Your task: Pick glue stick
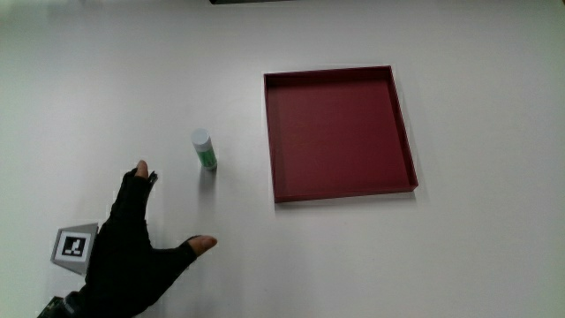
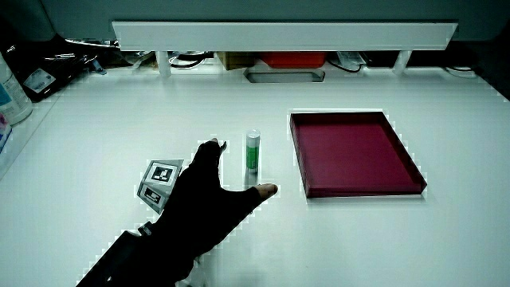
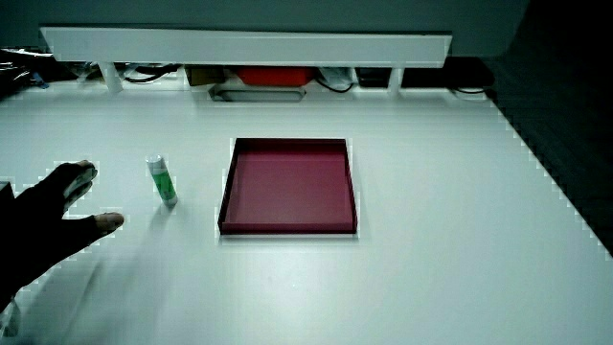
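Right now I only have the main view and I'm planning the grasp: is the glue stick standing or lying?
Observer: In both side views the glue stick stands upright, white cap on top.
Operator: Taller than the tray?
Observer: Yes, in a side view it rises above the low wall of the red tray.
Operator: What's farther out?
Observer: A low partition along the table's edge, farther from the person than the tray.
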{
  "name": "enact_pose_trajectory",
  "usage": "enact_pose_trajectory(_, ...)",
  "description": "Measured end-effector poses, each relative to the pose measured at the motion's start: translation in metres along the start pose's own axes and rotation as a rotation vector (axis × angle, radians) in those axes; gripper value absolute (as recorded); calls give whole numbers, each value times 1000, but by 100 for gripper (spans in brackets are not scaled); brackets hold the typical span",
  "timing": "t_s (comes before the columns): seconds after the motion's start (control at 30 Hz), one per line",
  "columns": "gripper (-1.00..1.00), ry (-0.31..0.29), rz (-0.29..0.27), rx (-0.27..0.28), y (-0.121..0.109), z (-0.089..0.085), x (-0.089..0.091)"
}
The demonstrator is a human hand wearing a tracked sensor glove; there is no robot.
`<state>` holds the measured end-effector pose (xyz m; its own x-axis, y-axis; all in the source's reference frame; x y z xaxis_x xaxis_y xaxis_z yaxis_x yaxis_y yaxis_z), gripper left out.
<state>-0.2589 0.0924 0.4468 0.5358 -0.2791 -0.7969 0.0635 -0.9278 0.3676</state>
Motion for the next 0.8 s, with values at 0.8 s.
enact_pose_trajectory(0.8, 0, -110, 102, 3, 73, -11, -11)
